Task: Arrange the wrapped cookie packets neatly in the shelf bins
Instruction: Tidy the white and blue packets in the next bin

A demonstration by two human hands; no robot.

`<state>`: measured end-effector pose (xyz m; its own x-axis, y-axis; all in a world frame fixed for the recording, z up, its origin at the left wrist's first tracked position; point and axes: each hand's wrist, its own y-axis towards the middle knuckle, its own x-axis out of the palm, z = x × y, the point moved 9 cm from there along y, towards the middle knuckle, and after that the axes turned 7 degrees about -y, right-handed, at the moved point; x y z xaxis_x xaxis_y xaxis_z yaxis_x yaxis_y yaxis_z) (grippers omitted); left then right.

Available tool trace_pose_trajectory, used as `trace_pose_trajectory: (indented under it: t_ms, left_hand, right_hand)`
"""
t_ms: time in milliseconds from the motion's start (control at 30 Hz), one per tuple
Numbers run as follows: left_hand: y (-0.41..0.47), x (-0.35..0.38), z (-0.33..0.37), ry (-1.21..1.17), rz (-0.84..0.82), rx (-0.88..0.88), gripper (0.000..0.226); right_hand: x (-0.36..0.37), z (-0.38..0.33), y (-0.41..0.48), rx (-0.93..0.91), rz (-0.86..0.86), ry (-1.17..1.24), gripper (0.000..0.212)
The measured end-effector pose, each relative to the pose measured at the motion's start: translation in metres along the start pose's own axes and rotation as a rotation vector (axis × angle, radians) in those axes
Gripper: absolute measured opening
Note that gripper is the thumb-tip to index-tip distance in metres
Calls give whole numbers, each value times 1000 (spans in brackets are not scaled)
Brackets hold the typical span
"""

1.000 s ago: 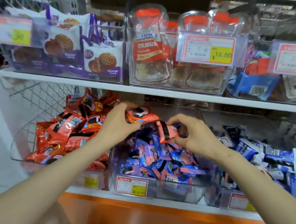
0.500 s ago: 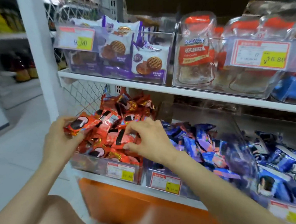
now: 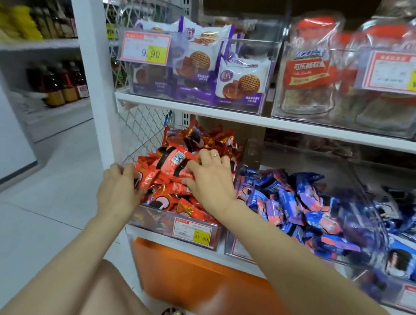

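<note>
The red foil-wrapped cookie packets (image 3: 184, 206) are heaped in the clear plastic bin (image 3: 154, 222) at the left end of the lower white shelf (image 3: 172, 243), rising above its front wall. The left grip (image 3: 117, 194) is at the near-left corner of this bin, with its fingers curled round a single red packet (image 3: 147, 178) at the edge of the heap. The right grip (image 3: 212, 181) lies on top of the heap, to the right and slightly farther back. Its fingers and thumb are curled on a red packet with a black band (image 3: 175, 164). A thin ring (image 3: 214, 155) sits on one finger of the right grip. A red-and-yellow price label (image 3: 192, 231) is fixed to the bin front. Just to the right, a second clear bin (image 3: 237, 249) holds blue and purple wrapped packets (image 3: 299, 205).
</note>
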<state>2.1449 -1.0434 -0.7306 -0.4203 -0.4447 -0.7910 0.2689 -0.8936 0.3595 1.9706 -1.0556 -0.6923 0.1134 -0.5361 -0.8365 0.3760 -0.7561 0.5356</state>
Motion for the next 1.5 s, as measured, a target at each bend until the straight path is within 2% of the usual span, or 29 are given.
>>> trace_pose_trajectory:
  t_ms: [167, 367, 533, 633, 800, 900, 1000, 1067, 1200, 1267, 1367, 1433, 1500]
  left_hand:
    - [-8, 0, 4, -79, -6, 25, 40]
    - [-21, -9, 56, -292, 11, 250, 27]
    - [-41, 3, 118, -435, -142, 472, 29]
    - [-53, 16, 152, -496, -242, 547, 29]
    - [-82, 50, 219, -511, -422, 750, 24]
    - [-97, 69, 262, -478, -476, 855, 23]
    - [-107, 84, 302, -482, -505, 940, 22]
    - [-113, 97, 326, -487, -530, 961, 23]
    - [-125, 120, 369, -483, -535, 1049, 34]
    - [-131, 129, 386, -459, -540, 1097, 40]
    - [-133, 149, 397, -359, -597, 1115, 42]
    - [-130, 161, 396, -322, -627, 1108, 44]
    - [-127, 167, 393, -334, -626, 1101, 51]
  right_hand:
    - [-4, 9, -19, -25, -25, 21, 41]
    - [-20, 39, -47, -31, -74, 81, 39]
    - [-55, 89, -84, -75, 6, 53, 37]
    - [-78, 140, -104, -4, 28, 54, 37]
    - [-96, 240, -143, 235, 13, 42, 40]
    - [-103, 281, -171, 351, 31, 63, 41]
    - [-107, 307, -193, 394, 11, 26, 30]
    - [-106, 323, -206, 413, -54, 33, 27]
    - [-89, 338, -232, 455, -352, 188, 49]
    - [-81, 336, -241, 456, -441, 242, 61]
    - [-60, 327, -249, 389, -566, 59, 82]
    - [-46, 323, -251, 329, -625, -136, 79]
    - [-42, 324, -248, 307, -587, -244, 66]
